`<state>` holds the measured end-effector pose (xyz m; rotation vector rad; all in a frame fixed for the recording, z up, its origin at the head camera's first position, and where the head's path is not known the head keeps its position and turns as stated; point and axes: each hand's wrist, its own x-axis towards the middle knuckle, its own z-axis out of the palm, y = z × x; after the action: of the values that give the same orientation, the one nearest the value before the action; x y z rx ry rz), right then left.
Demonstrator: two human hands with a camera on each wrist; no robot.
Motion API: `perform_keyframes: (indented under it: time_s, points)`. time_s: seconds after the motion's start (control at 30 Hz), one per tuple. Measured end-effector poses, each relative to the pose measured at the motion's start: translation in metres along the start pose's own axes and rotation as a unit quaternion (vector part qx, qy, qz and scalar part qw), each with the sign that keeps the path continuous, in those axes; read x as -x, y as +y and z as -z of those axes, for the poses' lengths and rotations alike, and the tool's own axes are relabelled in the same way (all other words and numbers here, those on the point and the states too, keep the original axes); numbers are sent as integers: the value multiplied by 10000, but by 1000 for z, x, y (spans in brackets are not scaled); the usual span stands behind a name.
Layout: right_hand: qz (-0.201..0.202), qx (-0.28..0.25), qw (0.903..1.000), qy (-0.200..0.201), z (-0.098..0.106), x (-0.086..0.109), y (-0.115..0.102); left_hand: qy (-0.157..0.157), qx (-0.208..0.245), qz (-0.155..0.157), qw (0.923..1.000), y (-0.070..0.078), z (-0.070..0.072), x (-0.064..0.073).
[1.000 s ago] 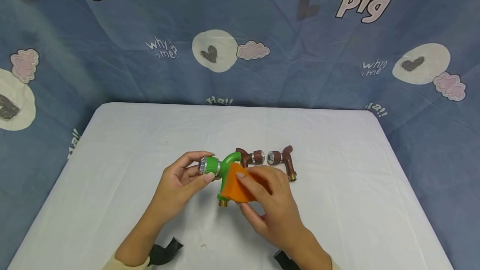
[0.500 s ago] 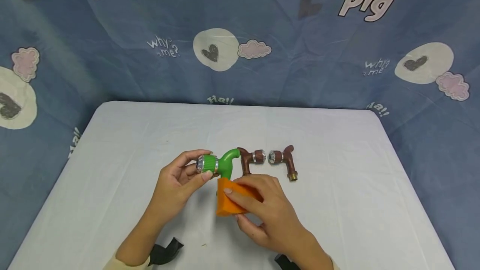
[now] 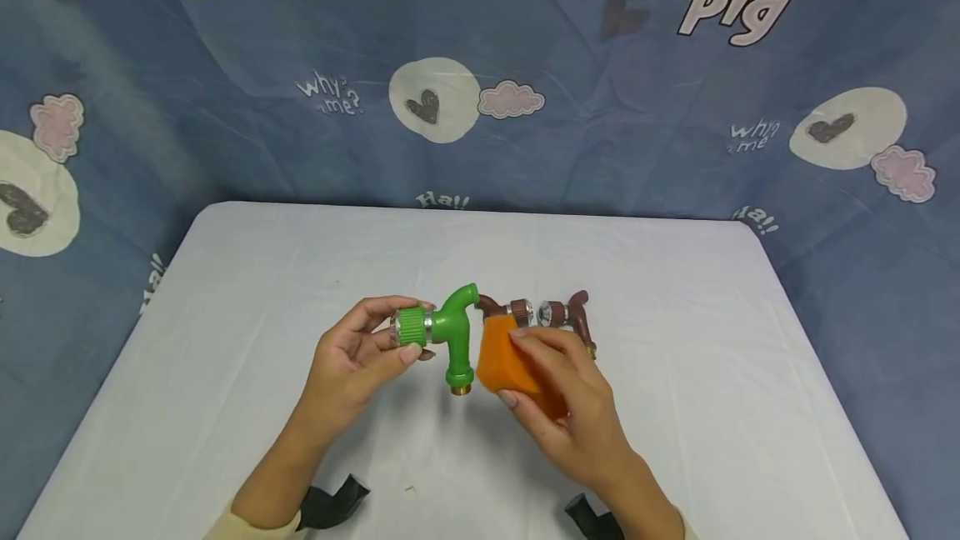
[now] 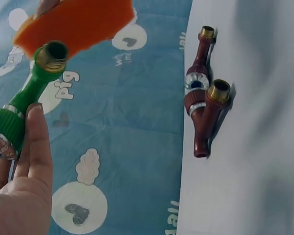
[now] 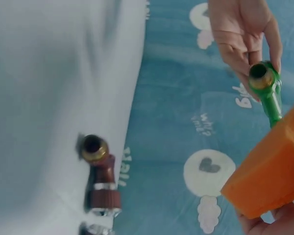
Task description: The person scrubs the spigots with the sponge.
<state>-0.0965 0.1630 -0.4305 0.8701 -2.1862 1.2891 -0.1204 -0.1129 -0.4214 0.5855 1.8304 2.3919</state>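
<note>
My left hand (image 3: 356,361) pinches a green tap (image 3: 456,327) by its ribbed knob, fingers behind and thumb in front. The tap is held above the table, its threaded brass end pointing down in the head view; the left wrist view shows that open brass end (image 4: 54,56). In my right hand (image 3: 573,407) is an orange sponge (image 3: 510,365), gripped between thumb and fingers just right of the tap's body. The right wrist view shows the sponge (image 5: 272,171) close by the green tap (image 5: 270,100).
Two brown taps (image 3: 519,312) (image 3: 577,312) lie on the white table (image 3: 300,273) behind the hands, partly covered by the sponge and right hand. Black straps (image 3: 333,505) hang by both wrists. A blue printed cloth (image 3: 525,165) stands behind the table.
The sponge moved down along the green tap's body, then up and right, off the tap, which now shows fully. The left hand keeps its hold, with the tap turned a little.
</note>
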Motion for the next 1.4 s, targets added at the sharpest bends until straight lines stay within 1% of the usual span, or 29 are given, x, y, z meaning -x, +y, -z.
perform_keyframes:
  time_s: [0.1,0.2,0.3,0.4,0.5,0.6,0.67,0.77,0.93,1.1,1.27,1.33,1.4]
  points:
    - [-350,-258,9987,263,-2,-7,0,-117,228,63,9997,-2,-3,1]
    - [-588,-551,9950,582,-6,-13,2,-178,341,74,9992,-5,-7,2]
    - [-613,-939,9886,1007,-13,-17,2,-192,393,57,9990,-8,-11,4]
    - [-596,-1381,9791,1366,-22,-19,0,-175,401,20,9990,-9,-15,5]
    - [-619,-1730,9718,1478,-31,-19,-1,-124,380,-54,9992,-10,-18,5]
    - [-655,-1888,9687,1474,-37,-18,-1,-80,334,-136,9993,-10,-21,5]
    - [-732,-1907,9687,1414,-39,-16,0,-38,351,-185,9992,-10,-21,5]
    - [-813,-1802,9733,1167,-38,-13,1,31,381,-250,9990,-9,-20,5]
    - [-814,-1485,9833,667,-31,-9,5,43,384,-305,9988,-9,-18,5]
    - [-843,-1108,9898,294,-23,-3,8,90,283,-333,9990,-7,-15,4]
    - [-906,-881,9913,-365,-7,1,8,209,191,-344,9990,-6,-11,3]
    - [-844,-847,9909,-611,2,0,7,212,136,-359,9990,-6,-10,3]
    - [-723,-744,9919,-728,12,-3,5,187,-16,-392,9991,-7,-9,5]
